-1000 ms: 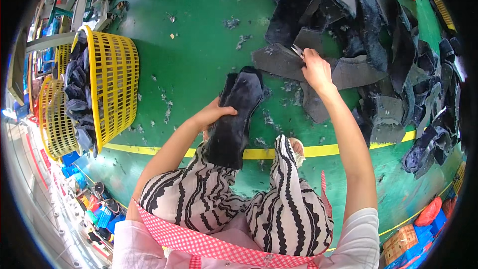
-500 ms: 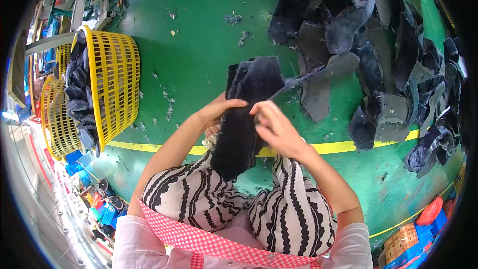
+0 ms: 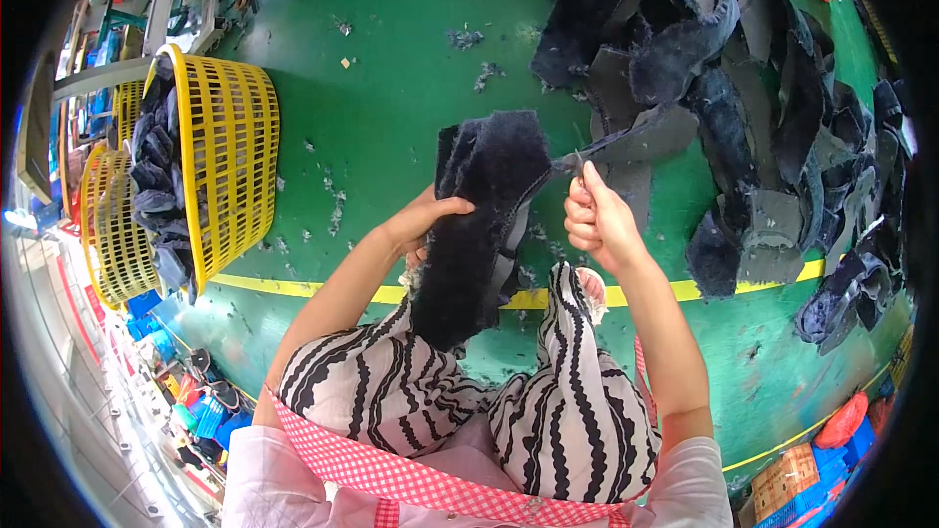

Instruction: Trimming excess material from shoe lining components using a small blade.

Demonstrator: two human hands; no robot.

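Note:
My left hand grips a stack of dark navy plush fabric pieces along its left edge, thumb on top. The stack hangs over the gap between my knees. From its upper right side a narrow twisted strip runs to the large fabric heap. My right hand is closed in a fist beside the stack, its thumb up against the strip. A small thin tip shows by that thumb; what the fist holds is too small to tell.
A yellow slatted basket filled with dark fabric pieces stands at the left, with another yellow basket behind it. Lint scraps dot the green floor, which a yellow line crosses. Boxes and a red bag lie at the lower right.
My right hand has moved right, off the stack's edge, and closed into a fist at the strip. The left hand keeps hold of the stack, which has shifted slightly left.

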